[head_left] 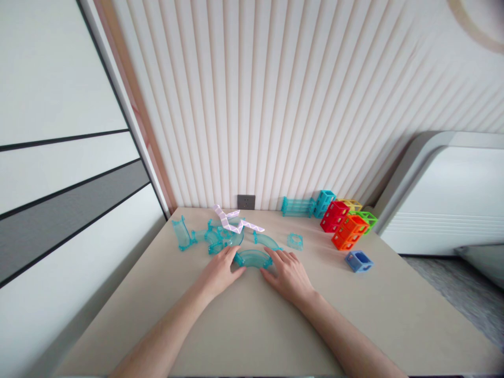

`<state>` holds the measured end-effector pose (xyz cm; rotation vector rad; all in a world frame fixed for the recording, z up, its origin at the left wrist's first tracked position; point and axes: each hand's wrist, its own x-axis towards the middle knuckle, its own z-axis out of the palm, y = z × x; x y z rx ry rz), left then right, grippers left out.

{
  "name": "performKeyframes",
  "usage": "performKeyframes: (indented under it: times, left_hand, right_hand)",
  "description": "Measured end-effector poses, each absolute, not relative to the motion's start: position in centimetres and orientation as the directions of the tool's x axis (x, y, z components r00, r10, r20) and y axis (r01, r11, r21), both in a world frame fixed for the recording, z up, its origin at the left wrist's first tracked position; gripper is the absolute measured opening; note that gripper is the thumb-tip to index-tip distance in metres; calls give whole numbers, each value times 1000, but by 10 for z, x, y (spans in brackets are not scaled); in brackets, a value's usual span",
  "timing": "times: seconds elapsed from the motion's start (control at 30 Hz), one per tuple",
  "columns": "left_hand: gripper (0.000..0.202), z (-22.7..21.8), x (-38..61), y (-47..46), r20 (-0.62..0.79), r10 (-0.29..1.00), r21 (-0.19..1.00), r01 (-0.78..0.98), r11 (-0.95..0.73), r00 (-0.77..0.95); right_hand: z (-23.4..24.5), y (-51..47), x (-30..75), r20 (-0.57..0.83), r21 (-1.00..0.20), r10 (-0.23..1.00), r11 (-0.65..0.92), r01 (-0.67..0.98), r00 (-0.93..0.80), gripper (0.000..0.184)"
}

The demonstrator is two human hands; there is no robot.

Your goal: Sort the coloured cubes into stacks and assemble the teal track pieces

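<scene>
A curved, see-through teal track piece (254,259) lies on the table between my hands. My left hand (228,264) grips its left end, the thumb in front and the fingers behind. At the other end, my right hand (286,268) holds it the same way, its fingertips close to a second curved track piece (268,241). Behind my left hand stands a joined cluster of teal track parts (216,236), with an upright chute-like piece (181,232) at its left. Over the cluster lies a pale purple zigzag strip (232,226) of triangular segments.
On the right stand stacked open-frame blocks: red (334,216), orange (349,232), teal (324,203), with yellow and green behind. A blue block (358,261) lies nearer. A small teal square piece (295,241) and a teal rail-like piece (298,207) sit near the ribbed wall (252,105).
</scene>
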<state>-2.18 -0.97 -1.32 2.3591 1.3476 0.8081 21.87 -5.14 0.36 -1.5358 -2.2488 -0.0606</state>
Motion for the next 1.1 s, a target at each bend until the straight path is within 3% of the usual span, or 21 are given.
performKeyframes:
  times: [0.27, 0.37, 0.53, 0.77, 1.1]
  left_hand:
    - [42, -12, -20, -11, 316, 870, 498, 715, -491, 378]
    - [41, -14, -21, -10, 328, 870, 497, 715, -491, 369]
    - [42, -16, -23, -9, 317, 868, 491, 717, -496, 383]
    - [41, -15, -23, -9, 332, 862, 499, 705, -504, 382]
    - [29, -13, -23, -10, 322, 854, 504, 690, -520, 409]
  right_hand:
    - [-3, -53, 216, 367, -147, 886, 355, 923, -282, 53]
    - [3, -51, 221, 390, -204, 884, 356, 912, -257, 54]
    - [5, -40, 239, 452, -326, 876, 339, 882, -170, 35]
    - [-3, -30, 246, 394, -352, 907, 299, 887, -149, 37]
    - [2, -32, 245, 238, -306, 967, 164, 938, -91, 20]
